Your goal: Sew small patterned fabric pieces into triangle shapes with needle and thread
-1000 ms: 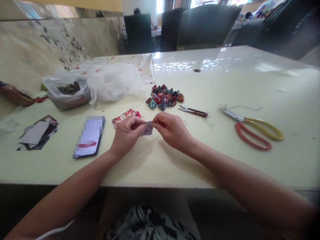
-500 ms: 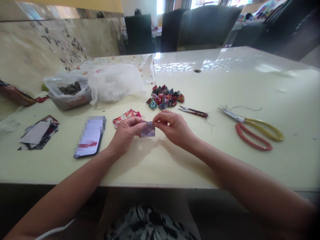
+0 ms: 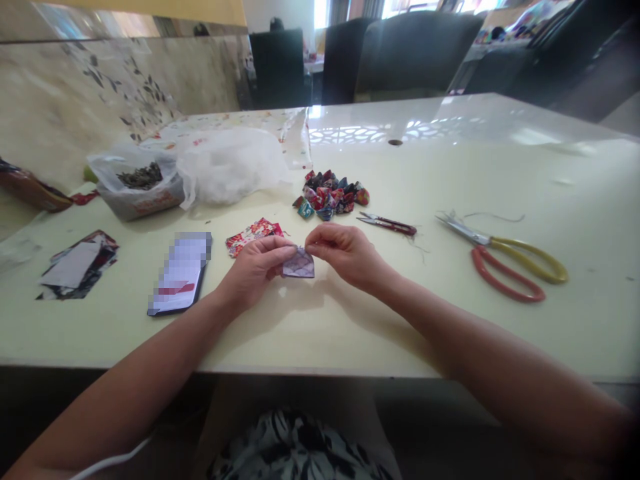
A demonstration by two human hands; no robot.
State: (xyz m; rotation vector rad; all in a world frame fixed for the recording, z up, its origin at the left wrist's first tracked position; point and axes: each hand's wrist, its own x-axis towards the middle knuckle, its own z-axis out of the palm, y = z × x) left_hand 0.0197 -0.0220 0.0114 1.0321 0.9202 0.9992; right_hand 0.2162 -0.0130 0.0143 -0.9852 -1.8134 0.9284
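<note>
Item: small purple patterned fabric piece, folded. It lay directly between the two hands, low over the pale glossy table, its long axis running hand to hand. The left hand pinched its left edge and the right hand its upper right corner, both equally near. A red floral fabric scrap lay just beyond the left hand.

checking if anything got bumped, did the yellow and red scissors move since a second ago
No. The scissors lie in the same spot on the table, blades pointing toward the small snips, just as before.
</note>
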